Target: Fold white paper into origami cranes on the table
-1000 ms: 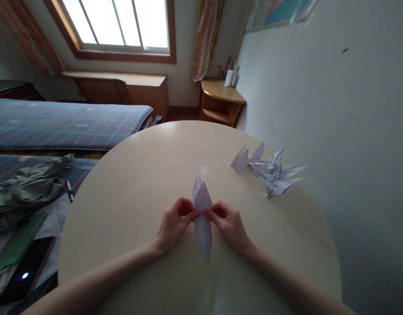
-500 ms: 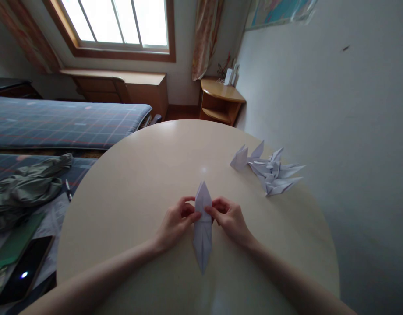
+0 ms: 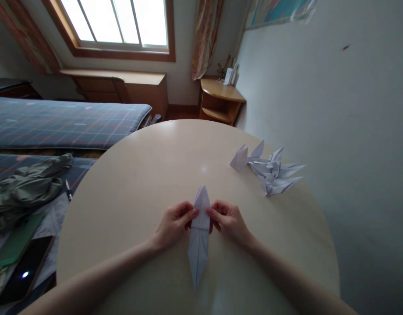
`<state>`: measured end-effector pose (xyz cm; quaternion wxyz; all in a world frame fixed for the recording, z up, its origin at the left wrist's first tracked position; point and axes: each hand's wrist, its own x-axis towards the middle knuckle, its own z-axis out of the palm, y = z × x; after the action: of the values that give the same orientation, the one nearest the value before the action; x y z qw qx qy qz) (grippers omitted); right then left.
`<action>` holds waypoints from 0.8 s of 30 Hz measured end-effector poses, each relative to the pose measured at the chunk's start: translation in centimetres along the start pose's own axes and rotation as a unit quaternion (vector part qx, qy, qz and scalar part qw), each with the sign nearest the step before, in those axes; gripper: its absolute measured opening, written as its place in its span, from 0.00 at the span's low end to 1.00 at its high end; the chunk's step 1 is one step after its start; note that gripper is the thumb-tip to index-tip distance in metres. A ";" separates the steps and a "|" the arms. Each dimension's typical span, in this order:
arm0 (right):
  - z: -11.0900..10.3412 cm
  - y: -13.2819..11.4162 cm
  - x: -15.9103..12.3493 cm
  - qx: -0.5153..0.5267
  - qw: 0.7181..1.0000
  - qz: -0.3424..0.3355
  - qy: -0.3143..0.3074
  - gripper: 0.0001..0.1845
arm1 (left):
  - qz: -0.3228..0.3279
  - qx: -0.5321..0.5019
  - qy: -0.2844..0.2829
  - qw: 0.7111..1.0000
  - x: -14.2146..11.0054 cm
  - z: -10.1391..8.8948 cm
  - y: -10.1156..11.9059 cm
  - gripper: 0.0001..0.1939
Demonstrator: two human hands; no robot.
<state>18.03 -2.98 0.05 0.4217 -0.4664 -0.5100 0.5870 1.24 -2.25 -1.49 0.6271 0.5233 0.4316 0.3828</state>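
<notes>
A long, narrow folded white paper (image 3: 198,245) lies on the round beige table (image 3: 139,192), its point aimed toward me. My left hand (image 3: 173,224) pinches its left edge near the middle. My right hand (image 3: 228,221) pinches the right edge opposite. Both sets of fingers are curled closed on the paper.
A pile of finished folded white paper figures (image 3: 270,170) sits at the table's right, near the wall. Left of the table lie a phone (image 3: 22,269), a green folder (image 3: 15,240), a pen (image 3: 68,190) and a green garment (image 3: 27,186) on a plaid bed.
The folded paper has been lowered and slid toward me; its top flaps, spread a second ago, now lie pressed together. Both hands shifted slightly nearer.
</notes>
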 end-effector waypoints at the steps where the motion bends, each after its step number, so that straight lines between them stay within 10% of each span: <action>1: 0.0 0.0 0.0 -0.006 1.000 -0.004 0.001 0.21 | -0.001 0.010 0.000 1.000 0.0 0.0 0.0 0.20; 14: 0.7 -0.7 -0.7 -0.068 0.992 -0.091 0.052 0.18 | -0.060 -0.015 -0.187 0.980 0.4 -1.1 1.9 0.16; 24: 0.9 -0.8 -1.2 -0.187 0.966 -0.159 0.080 0.16 | -0.081 0.010 -0.145 0.986 0.1 -0.6 2.3 0.14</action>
<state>17.42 -4.19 1.01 0.4541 -0.4951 -0.6432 0.3675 0.67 -1.55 0.74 0.7071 0.5426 0.3806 0.2465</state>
